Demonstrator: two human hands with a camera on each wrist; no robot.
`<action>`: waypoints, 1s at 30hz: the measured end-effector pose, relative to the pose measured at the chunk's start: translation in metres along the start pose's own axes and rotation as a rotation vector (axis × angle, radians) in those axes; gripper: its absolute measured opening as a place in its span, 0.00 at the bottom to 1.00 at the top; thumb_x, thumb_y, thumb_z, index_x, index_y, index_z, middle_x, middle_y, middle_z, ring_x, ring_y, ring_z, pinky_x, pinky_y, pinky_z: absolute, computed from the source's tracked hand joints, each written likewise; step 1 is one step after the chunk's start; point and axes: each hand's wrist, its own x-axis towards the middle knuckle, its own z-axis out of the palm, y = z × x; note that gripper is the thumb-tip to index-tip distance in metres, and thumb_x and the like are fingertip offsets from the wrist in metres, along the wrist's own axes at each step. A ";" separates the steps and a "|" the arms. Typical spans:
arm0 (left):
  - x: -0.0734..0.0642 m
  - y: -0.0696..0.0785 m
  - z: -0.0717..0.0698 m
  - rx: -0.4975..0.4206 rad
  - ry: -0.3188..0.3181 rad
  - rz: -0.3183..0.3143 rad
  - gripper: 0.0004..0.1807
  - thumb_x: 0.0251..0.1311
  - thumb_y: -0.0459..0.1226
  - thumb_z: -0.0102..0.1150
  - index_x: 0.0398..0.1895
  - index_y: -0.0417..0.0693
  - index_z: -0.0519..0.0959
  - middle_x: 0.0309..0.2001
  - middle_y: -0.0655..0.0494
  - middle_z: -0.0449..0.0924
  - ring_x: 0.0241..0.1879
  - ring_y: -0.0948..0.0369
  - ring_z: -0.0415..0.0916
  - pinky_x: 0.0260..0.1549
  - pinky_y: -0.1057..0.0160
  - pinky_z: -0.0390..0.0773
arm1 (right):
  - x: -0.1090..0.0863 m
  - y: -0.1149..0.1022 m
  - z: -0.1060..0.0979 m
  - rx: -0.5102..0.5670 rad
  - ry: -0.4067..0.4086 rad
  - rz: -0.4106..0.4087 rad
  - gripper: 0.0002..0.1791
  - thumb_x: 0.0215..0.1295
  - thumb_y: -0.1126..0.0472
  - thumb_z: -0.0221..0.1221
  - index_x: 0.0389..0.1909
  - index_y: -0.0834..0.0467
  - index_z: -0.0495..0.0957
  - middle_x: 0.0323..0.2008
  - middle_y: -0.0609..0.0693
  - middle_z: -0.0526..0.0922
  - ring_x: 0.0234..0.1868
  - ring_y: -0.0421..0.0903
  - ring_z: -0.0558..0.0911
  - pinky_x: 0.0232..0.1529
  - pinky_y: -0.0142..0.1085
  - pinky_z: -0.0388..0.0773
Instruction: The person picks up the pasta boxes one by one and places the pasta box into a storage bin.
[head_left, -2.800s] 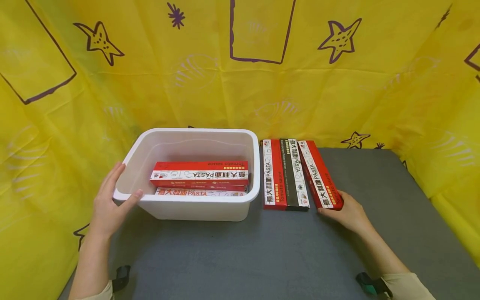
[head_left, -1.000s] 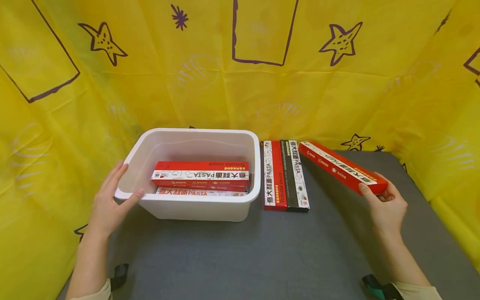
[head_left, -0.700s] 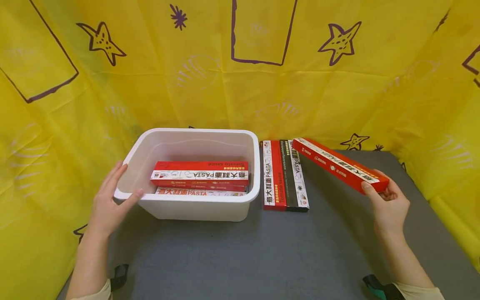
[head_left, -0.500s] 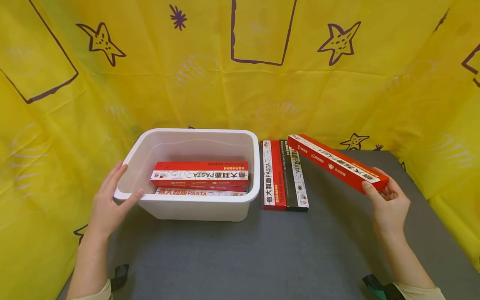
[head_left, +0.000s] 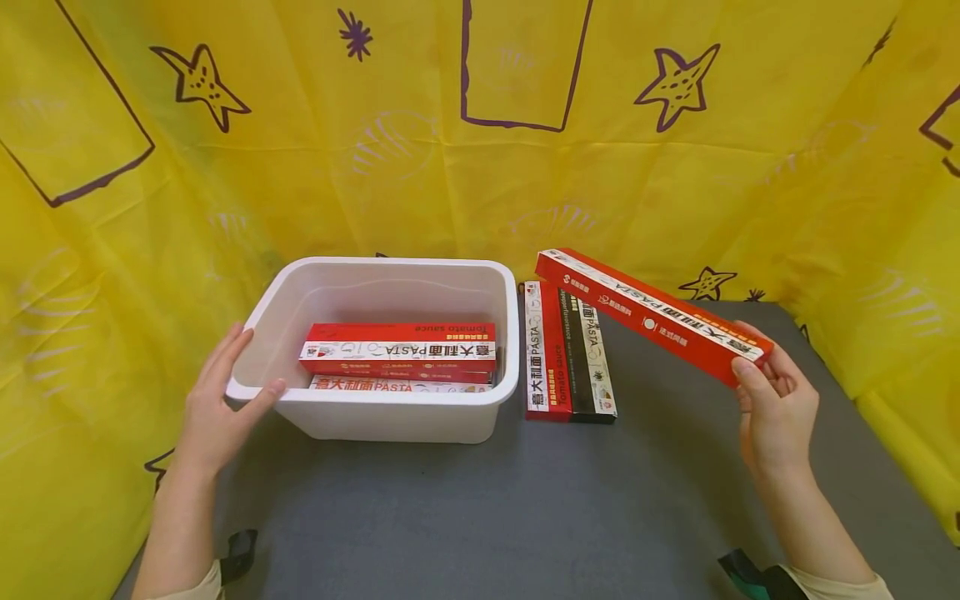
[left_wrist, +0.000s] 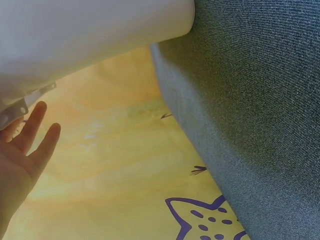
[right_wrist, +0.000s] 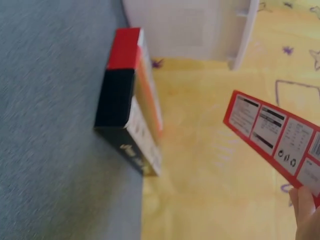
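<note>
My right hand [head_left: 780,421] grips the near end of a red tomato sauce pasta box [head_left: 648,317] and holds it in the air, tilted. Its far end rises and overlaps the tops of two boxes on the table, a red pasta box [head_left: 553,367] and a black one [head_left: 588,371], lying side by side. In the right wrist view, the held box [right_wrist: 270,132] shows its label panels. My left hand [head_left: 213,421] rests on the left corner of a white plastic bin [head_left: 397,421], fingers fairly straight, thumb on the front rim.
Inside the bin lies a red pasta box [head_left: 401,333] crosswise, over another box with a white and orange front [head_left: 375,385]. The table [head_left: 450,517] is grey cloth. Yellow patterned fabric [head_left: 420,192] walls the back and both sides.
My right hand has lifted the red pasta box off the table and turned it. Its far end has swung left and up over the two other boxes. The left hand stays at the bin.
</note>
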 end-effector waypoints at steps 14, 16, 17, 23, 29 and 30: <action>-0.001 0.000 0.000 -0.007 0.007 0.008 0.41 0.58 0.43 0.64 0.75 0.58 0.59 0.76 0.55 0.52 0.73 0.47 0.48 0.60 0.25 0.50 | -0.011 -0.006 0.021 0.179 -0.207 -0.037 0.21 0.61 0.74 0.51 0.56 0.75 0.74 0.52 0.62 0.78 0.48 0.51 0.78 0.46 0.34 0.81; -0.001 0.000 0.000 -0.010 0.010 0.019 0.41 0.58 0.42 0.64 0.75 0.57 0.59 0.76 0.55 0.53 0.73 0.47 0.48 0.60 0.26 0.49 | -0.013 -0.005 0.024 0.151 -0.218 -0.041 0.21 0.61 0.73 0.51 0.56 0.74 0.74 0.52 0.62 0.78 0.48 0.51 0.78 0.46 0.34 0.81; -0.001 0.000 0.000 -0.012 0.011 0.023 0.41 0.58 0.42 0.64 0.75 0.57 0.59 0.76 0.55 0.53 0.73 0.47 0.48 0.61 0.26 0.49 | -0.014 -0.005 0.026 0.130 -0.224 -0.046 0.21 0.61 0.73 0.51 0.56 0.73 0.75 0.52 0.62 0.78 0.48 0.51 0.78 0.45 0.34 0.81; -0.001 0.001 0.001 -0.018 0.007 0.016 0.41 0.57 0.42 0.64 0.75 0.58 0.59 0.76 0.56 0.52 0.73 0.47 0.48 0.59 0.25 0.50 | -0.018 -0.003 0.032 0.098 -0.291 -0.038 0.21 0.61 0.71 0.52 0.56 0.72 0.75 0.53 0.61 0.79 0.48 0.51 0.77 0.46 0.34 0.81; -0.001 0.001 0.001 -0.020 0.009 0.006 0.42 0.57 0.43 0.64 0.75 0.58 0.59 0.76 0.56 0.52 0.74 0.47 0.48 0.59 0.25 0.50 | -0.021 -0.001 0.036 0.030 -0.333 -0.036 0.22 0.60 0.71 0.50 0.55 0.70 0.77 0.53 0.60 0.79 0.48 0.50 0.78 0.44 0.34 0.82; -0.001 0.001 0.001 -0.021 0.010 0.007 0.42 0.57 0.43 0.64 0.75 0.58 0.59 0.76 0.55 0.52 0.74 0.47 0.48 0.59 0.25 0.50 | -0.021 0.000 0.036 0.025 -0.347 -0.029 0.22 0.60 0.71 0.49 0.55 0.69 0.77 0.53 0.60 0.80 0.48 0.50 0.78 0.44 0.34 0.82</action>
